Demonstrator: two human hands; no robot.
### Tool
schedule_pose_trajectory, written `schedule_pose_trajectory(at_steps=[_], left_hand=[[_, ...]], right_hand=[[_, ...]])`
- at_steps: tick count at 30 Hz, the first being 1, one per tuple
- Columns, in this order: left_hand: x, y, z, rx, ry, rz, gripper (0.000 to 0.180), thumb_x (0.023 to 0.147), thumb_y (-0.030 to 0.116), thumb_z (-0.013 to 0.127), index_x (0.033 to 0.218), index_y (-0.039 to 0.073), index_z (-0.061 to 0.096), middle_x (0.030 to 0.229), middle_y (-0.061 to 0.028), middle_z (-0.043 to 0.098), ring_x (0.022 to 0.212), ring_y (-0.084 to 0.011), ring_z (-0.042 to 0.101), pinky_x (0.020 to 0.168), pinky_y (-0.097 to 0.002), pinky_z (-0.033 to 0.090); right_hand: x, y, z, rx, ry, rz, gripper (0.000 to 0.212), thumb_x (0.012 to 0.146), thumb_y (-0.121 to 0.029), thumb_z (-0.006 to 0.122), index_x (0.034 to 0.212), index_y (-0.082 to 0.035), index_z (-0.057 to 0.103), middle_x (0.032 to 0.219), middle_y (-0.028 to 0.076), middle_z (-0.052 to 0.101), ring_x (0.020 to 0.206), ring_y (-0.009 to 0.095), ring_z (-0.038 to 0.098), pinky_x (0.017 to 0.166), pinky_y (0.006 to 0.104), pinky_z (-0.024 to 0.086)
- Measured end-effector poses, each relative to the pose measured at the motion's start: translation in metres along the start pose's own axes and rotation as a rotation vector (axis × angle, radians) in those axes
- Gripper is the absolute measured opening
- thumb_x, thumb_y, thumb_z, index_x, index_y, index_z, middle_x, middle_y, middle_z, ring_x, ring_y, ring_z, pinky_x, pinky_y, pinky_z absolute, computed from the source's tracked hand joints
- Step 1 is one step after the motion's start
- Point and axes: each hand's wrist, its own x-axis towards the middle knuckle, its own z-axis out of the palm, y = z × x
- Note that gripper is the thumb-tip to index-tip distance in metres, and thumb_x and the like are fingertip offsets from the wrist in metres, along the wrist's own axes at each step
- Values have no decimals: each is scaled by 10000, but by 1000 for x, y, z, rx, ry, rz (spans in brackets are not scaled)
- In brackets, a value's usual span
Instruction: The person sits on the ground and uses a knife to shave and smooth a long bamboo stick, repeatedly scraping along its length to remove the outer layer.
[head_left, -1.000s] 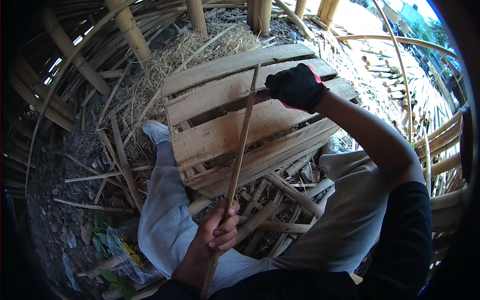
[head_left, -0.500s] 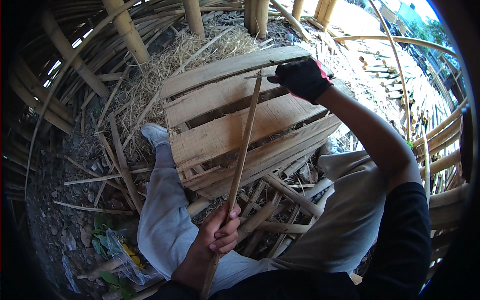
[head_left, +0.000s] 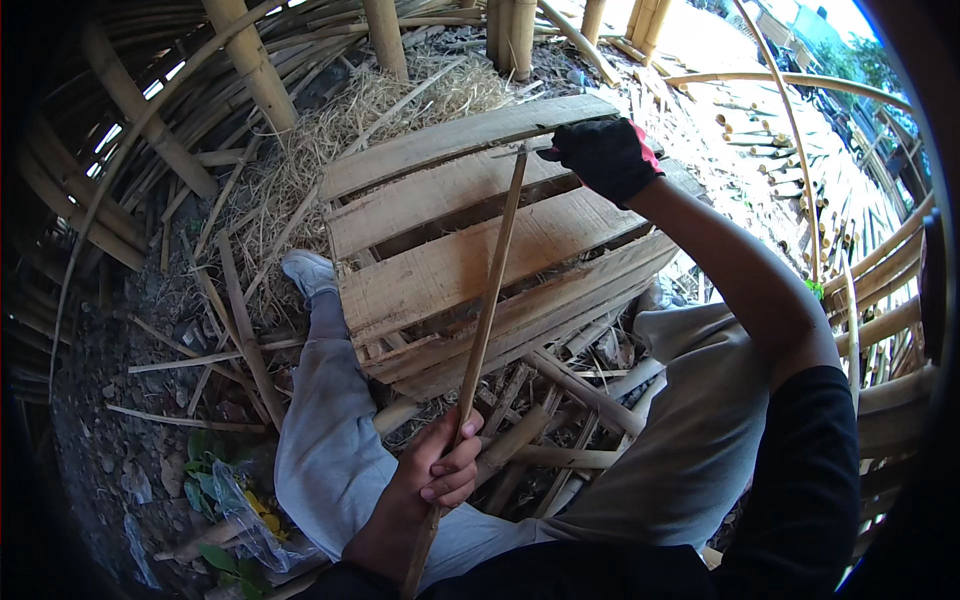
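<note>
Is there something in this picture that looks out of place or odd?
Some crumpled clear plastic lies at lower left, looking like stray rubbish. Also, only the right hand is gloved, mismatching the bare left hand.

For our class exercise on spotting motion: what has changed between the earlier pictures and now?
The gloved right hand has moved slightly away from the body and rightward, bringing its thin blade from lower on the long strip to the far tip. Nothing was visibly grasped or released. The left hand kept its grip; the slatted crate stayed put.
</note>
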Motion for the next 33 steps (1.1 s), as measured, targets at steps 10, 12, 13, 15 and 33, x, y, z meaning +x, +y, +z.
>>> schedule_pose_trajectory(at_steps=[10, 12, 13, 15, 33], left_hand=[[-2, -1, 1, 47, 18, -28, 351, 1104, 422, 290, 1033, 107, 428, 554, 73, 305, 329, -13, 280, 303, -191, 267], [5, 1, -2, 37, 3, -2, 351, 1105, 419, 287, 1032, 107, 427, 554, 73, 307, 328, -12, 281, 304, -192, 270], [3, -1, -1, 44, 16, 6, 349, 1106, 416, 285, 1031, 107, 427, 554, 73, 308, 328, -13, 281, 304, -192, 271], [-2, -2, 2, 68, 42, 12, 345, 1107, 410, 280, 1027, 108, 425, 555, 72, 311, 328, -14, 279, 304, -192, 273], [-1, -2, 3, 169, 118, 27, 323, 1108, 398, 295, 1022, 114, 423, 564, 69, 305, 339, -17, 255, 311, -195, 253]], right_hand=[[-3, 5, -12, 10, -87, 10, 236, 976, -356, 589, 891, -149, 663, 711, 51, 678, 661, 229, 694, 571, 400, 533], [2, -9, -14, -120, -77, 15, 291, 976, -389, 584, 856, -134, 656, 708, 65, 682, 645, 254, 687, 554, 394, 524], [4, -23, -21, -9, -171, 39, 283, 964, -372, 601, 872, -109, 653, 733, 68, 693, 664, 270, 692, 573, 379, 542], [2, -57, -39, 97, -235, -153, 277, 956, -367, 612, 895, -101, 660, 740, 70, 695, 677, 277, 694, 614, 362, 566], [3, -59, -48, 24, -212, 2, 284, 983, -414, 551, 944, -170, 692, 769, 52, 696, 743, 271, 707, 635, 395, 553]])
